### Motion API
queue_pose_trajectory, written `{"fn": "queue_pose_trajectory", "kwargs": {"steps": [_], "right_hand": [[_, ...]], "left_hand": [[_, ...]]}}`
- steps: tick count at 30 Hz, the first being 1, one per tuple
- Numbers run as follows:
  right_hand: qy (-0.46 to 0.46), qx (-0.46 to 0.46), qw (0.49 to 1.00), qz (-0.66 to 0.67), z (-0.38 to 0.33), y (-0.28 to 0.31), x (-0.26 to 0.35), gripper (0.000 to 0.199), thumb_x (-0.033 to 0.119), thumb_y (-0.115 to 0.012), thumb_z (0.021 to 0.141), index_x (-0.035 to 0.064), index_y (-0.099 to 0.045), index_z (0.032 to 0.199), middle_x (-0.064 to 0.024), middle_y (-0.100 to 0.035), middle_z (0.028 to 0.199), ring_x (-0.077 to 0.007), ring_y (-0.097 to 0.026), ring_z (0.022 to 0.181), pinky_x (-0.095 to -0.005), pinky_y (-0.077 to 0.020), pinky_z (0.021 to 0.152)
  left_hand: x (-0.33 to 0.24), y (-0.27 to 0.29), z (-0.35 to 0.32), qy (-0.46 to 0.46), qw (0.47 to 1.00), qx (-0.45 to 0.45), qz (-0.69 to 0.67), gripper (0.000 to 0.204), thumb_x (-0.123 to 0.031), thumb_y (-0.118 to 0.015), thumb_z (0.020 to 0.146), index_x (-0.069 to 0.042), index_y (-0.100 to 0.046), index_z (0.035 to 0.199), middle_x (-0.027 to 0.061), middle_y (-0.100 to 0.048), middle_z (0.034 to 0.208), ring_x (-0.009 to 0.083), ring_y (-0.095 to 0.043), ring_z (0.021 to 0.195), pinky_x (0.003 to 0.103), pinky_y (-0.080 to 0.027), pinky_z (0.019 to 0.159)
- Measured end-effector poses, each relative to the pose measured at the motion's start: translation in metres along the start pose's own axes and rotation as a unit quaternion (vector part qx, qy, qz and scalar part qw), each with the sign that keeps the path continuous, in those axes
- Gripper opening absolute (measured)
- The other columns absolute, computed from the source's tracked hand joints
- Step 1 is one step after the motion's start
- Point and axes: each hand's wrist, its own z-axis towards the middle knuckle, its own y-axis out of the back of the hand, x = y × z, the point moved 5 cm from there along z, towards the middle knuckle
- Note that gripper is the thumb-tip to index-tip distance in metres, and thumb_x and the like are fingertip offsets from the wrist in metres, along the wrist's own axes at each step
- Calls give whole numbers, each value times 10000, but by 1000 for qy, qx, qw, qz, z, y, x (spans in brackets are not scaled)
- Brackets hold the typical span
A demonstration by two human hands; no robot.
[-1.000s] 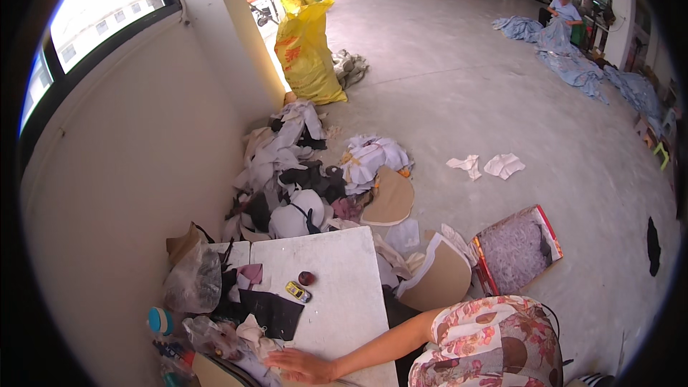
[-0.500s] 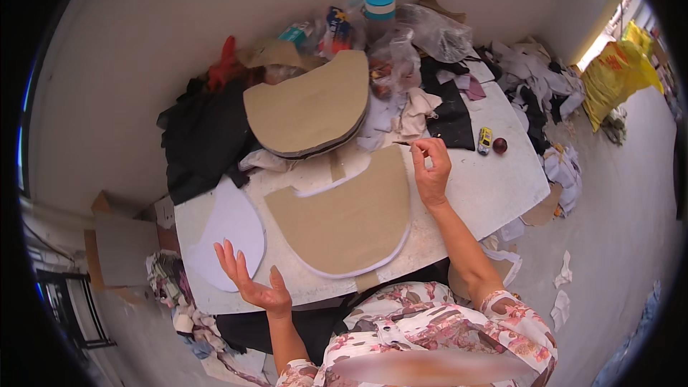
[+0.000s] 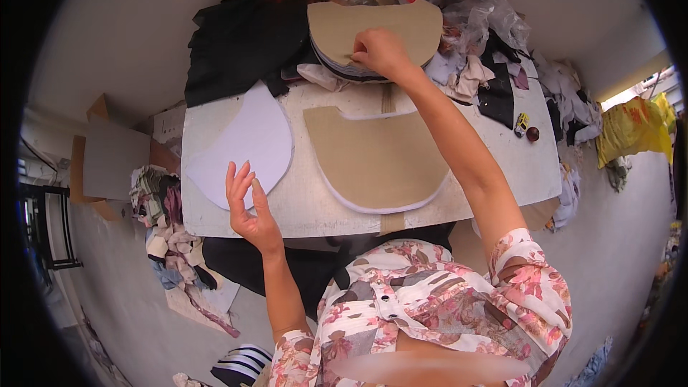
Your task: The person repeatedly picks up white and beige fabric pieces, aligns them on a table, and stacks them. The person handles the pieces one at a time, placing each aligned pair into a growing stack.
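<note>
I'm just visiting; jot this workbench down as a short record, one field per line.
Right hand: curled at the tan stack; pinch unclear
Left hand: open, apparently empty, near the white piece
Table middle: tan panel, white-edged
Back left: black cloth
Right side: toy car beside dark red ball

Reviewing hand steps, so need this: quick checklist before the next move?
1. Right hand at the tan-topped stack: ok, at its near edge.
2. Right hand's hold limited to one layer: cannot tell, the fingertips and layer edges are too unclear.
3. Left hand free: ok, fingers spread, nothing visible in it.
4. White-edged tan panel lying flat on the table: ok.
5. White curved piece apart from that panel: ok, a gap shows between them.
6. Tabletop free of stray items: not ok, toy car and dark red ball toward its right end.
</note>
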Motion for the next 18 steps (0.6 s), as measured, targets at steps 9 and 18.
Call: {"fn": "queue_pose_trajectory", "kwargs": {"steps": [9,18], "right_hand": [[49,-64,985,-154,-3,2,34,77,125,-631,769,73,-680,799,-94,-660,815,-295,-621,784,-395,-487,691],[249,137,935,211,-73,-130,239,185,208,-738,736,65,-662,826,-79,-647,816,-270,-589,859,-384,-484,699]], "left_hand": [[24,-9,-11,200,959,-20,-202,148,-70,-565,928,-4,-635,1041,131,-666,1064,237,-562,1146,363,-403,993],[74,85,-43,247,937,-217,-116,215,-119,-570,940,22,-594,1101,73,-661,899,121,-613,858,264,-459,821]]}}
